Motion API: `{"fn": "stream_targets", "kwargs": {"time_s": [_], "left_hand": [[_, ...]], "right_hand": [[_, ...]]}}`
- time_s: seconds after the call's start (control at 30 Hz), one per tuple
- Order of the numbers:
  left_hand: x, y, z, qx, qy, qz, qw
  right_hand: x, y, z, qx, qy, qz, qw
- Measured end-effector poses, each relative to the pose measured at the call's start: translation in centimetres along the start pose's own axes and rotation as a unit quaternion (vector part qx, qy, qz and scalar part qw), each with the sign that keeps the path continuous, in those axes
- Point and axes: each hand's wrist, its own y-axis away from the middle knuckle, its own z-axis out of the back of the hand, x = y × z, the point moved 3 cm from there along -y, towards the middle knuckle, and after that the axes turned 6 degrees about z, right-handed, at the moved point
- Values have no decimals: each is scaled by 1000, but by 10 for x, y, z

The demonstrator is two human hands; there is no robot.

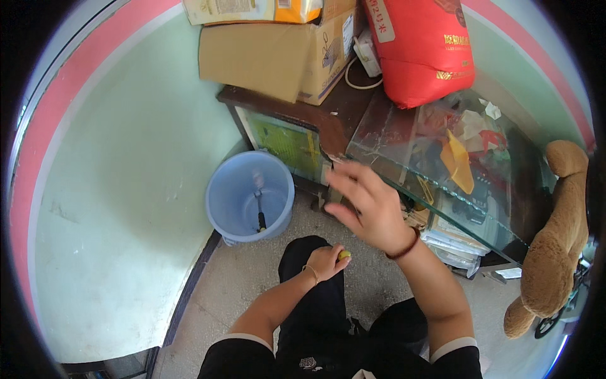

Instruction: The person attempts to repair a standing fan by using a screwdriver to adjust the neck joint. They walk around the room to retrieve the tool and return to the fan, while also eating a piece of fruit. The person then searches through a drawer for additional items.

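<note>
My left hand (325,262) is closed over my knee, its fingers wrapped round a small yellow-green thing (344,255). Only a rounded end of that thing shows, so I cannot tell its kind. Raised near the cabinet corner, my right hand (372,205) has its fingers spread and nothing in them. A blue plastic bucket (218,208) stands on the floor ahead and to the left. Inside it a tool with a black handle and a metal shaft (260,211) leans; its head is too small to make out.
A dark wooden cabinet (278,101) with a glass top (385,142) stands ahead, bearing a cardboard box (259,57) and a red bag (423,57). An orange-yellow piece (457,163) lies at the glass top. A brown plush toy (549,252) hangs at the right; a pale green wall (113,189) rises left.
</note>
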Motion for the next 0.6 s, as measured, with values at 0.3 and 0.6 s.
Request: {"fn": "stream_targets", "kwargs": {"time_s": [0.3, 0.6], "left_hand": [[22, -6, -4, 44, -51, 53, 996], [8, -25, 15, 165, -74, 134, 974]], "right_hand": [[-82, 106, 112, 28, 297, -179, 938], [-90, 118, 121, 18, 354, -253, 900]]}}
